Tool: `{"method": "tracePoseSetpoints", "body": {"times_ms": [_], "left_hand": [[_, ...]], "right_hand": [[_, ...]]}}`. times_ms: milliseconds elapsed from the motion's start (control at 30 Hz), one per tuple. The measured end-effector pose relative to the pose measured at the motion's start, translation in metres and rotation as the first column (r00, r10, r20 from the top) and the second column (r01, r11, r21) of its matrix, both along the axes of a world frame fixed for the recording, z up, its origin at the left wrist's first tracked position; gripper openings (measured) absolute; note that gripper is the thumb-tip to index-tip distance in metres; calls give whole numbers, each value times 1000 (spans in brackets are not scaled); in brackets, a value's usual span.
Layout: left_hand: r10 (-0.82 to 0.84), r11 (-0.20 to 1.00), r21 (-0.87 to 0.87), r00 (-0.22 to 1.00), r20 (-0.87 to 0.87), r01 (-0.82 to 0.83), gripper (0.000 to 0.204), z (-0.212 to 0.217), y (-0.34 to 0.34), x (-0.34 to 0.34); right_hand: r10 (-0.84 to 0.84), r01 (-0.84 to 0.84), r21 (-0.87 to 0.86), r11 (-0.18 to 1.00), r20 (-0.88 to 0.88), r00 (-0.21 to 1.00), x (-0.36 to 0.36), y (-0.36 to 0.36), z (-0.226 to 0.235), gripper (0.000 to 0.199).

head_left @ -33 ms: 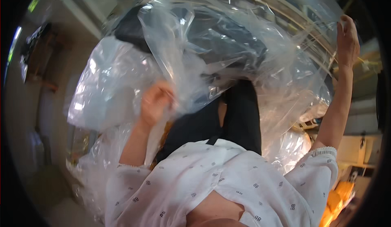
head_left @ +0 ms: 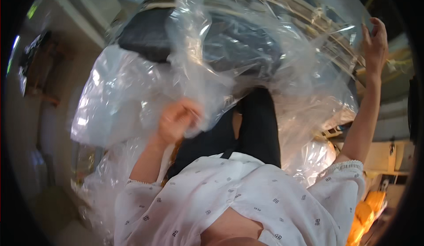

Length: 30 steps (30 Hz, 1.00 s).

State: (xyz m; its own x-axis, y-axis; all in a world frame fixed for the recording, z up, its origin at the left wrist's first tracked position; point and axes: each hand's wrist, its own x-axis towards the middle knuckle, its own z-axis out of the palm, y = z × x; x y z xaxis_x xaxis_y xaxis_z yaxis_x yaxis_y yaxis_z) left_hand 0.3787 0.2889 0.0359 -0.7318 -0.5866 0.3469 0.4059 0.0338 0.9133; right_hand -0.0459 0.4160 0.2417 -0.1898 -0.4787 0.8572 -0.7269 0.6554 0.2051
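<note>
A large crumpled sheet of clear plastic film (head_left: 106, 100) spreads in front of me and around both sides of my legs. My left hand (head_left: 180, 120) is low in front of my lap, blurred, its fingers curled round the film's near edge. My right hand (head_left: 376, 43) is raised at the far right, thumb and fingers drawn together at the film's far right part; the exact grip is hard to make out. Beneath the film lies a dark grey padded thing (head_left: 143, 36), its left end uncovered and the rest seen through the plastic.
Long pale wooden strips (head_left: 282, 1) run behind the film at the far side. A pale panel (head_left: 99, 1) stands at the upper left. An orange thing (head_left: 369, 215) sits at the lower right, near shelving. More film bunches low at the left.
My left hand has moved right and slightly nearer me, and the upright fold of film above it has shifted right. My right hand has barely moved.
</note>
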Motion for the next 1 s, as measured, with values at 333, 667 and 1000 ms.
{"method": "tracePoseSetpoints", "body": {"times_ms": [333, 667, 1000], "left_hand": [[-154, 805, -460, 881, 447, 374, 16, 0, 59, -104], [470, 243, -907, 859, -201, -345, 26, 128, -39, -114], [141, 910, -363, 972, -188, -202, 17, 95, -22, -102]], "right_hand": [[484, -721, -588, 366, 782, -392, 138, -40, -86, 23], [301, -638, -665, 389, 746, -595, 152, -11, -94, 22], [504, -801, -520, 296, 797, -331, 169, -28, -91, 29]]}}
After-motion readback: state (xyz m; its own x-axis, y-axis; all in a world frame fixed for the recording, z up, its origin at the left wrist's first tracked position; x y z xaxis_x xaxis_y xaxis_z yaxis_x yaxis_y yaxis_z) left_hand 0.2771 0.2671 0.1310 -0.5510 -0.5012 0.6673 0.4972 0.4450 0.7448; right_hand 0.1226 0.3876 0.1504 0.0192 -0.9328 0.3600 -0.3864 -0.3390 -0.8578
